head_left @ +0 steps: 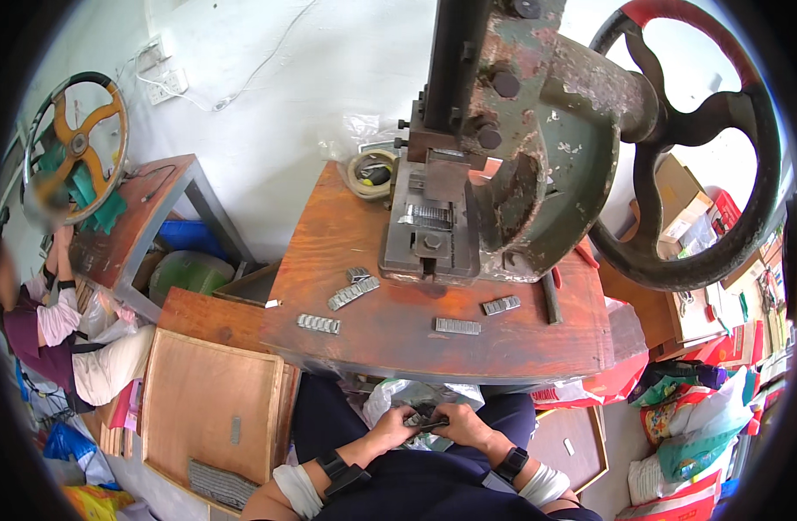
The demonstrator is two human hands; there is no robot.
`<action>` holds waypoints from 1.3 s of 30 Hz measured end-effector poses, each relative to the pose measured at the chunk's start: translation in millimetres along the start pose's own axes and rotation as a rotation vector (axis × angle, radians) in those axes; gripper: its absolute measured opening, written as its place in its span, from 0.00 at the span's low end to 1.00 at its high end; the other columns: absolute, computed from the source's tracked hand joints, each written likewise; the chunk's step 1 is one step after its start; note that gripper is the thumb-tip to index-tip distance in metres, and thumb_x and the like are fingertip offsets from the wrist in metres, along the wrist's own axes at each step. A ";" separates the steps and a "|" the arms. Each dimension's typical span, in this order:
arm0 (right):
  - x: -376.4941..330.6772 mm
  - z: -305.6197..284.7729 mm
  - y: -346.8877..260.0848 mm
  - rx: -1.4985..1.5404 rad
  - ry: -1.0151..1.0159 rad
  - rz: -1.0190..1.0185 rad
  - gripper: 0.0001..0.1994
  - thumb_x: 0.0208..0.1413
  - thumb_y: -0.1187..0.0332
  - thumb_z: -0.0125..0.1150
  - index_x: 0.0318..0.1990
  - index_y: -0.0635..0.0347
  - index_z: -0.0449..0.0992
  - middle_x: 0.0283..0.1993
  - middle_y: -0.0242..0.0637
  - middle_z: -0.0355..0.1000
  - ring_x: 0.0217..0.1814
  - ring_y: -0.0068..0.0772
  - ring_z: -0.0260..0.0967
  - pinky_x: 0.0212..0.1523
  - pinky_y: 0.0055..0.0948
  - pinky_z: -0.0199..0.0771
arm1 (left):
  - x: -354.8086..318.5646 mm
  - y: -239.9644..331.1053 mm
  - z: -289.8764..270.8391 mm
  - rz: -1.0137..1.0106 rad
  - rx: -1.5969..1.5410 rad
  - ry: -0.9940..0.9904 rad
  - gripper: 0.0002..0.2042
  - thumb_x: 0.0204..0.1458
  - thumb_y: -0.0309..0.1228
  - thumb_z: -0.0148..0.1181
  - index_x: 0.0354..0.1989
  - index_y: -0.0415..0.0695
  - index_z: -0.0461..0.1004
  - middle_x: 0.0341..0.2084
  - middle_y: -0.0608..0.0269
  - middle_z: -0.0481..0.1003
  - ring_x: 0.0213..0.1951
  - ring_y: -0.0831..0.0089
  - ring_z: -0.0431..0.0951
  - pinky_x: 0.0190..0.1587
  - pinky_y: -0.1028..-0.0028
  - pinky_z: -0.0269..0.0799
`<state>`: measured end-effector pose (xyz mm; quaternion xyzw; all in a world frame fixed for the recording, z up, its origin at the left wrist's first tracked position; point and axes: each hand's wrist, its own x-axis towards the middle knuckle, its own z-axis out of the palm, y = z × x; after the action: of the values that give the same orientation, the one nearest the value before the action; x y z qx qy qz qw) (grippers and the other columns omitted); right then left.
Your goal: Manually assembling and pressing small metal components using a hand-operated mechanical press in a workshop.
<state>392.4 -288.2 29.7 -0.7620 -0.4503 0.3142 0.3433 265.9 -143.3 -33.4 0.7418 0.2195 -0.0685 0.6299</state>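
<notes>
My left hand (393, 431) and my right hand (464, 426) meet over my lap, fingers closed together on a small dark metal strip (428, 425). The strip is partly hidden by the fingers, and its exact kind is too small to tell. Under the hands lies a clear plastic bag (390, 396) with dark pieces inside. In front of me, on the wooden bench, lie several short ridged grey metal blocks, among them one (457, 326) near the front edge and another (318, 324) to the left. A similar ridged block (428, 214) sits on the bed of the hand press (520, 165).
The press's large handwheel (650, 156) juts out at the right. A hammer (551, 298) lies beside the press base. At left stands a wooden tray (209, 382) holding metal strips. Beyond it a co-worker (55, 347) sits at another wheel (79, 143). Bags (694, 443) crowd the right floor.
</notes>
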 end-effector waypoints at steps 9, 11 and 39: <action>4.2 6.0 14.4 0.019 0.025 -0.042 0.13 0.39 0.71 0.67 0.36 0.62 0.75 0.30 0.44 0.75 0.35 0.43 0.74 0.37 0.34 0.73 | -10.0 22.2 -5.5 0.111 0.211 -0.076 0.26 0.44 0.30 0.63 0.52 0.34 0.65 0.39 0.46 0.75 0.43 0.59 0.76 0.43 0.67 0.70; 1.7 2.8 21.4 -0.140 0.101 -0.075 0.18 0.38 0.69 0.68 0.41 0.60 0.75 0.38 0.45 0.74 0.42 0.46 0.72 0.43 0.36 0.72 | -22.7 42.6 -14.1 0.242 0.393 0.096 0.29 0.46 0.32 0.62 0.57 0.36 0.61 0.39 0.42 0.73 0.41 0.47 0.75 0.41 0.62 0.72; 88.8 23.7 -196.7 -0.129 -0.246 -0.623 0.19 0.42 0.79 0.64 0.45 0.68 0.71 0.49 0.51 0.68 0.48 0.45 0.70 0.47 0.34 0.69 | -132.8 67.0 -112.7 0.452 -0.180 0.723 0.06 0.45 0.22 0.60 0.31 0.37 0.72 0.23 0.52 0.74 0.27 0.62 0.76 0.30 0.69 0.70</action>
<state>316.4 -131.8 159.7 -0.5642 -0.7185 0.2547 0.3170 155.0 -73.8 99.6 0.6897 0.2634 0.3547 0.5737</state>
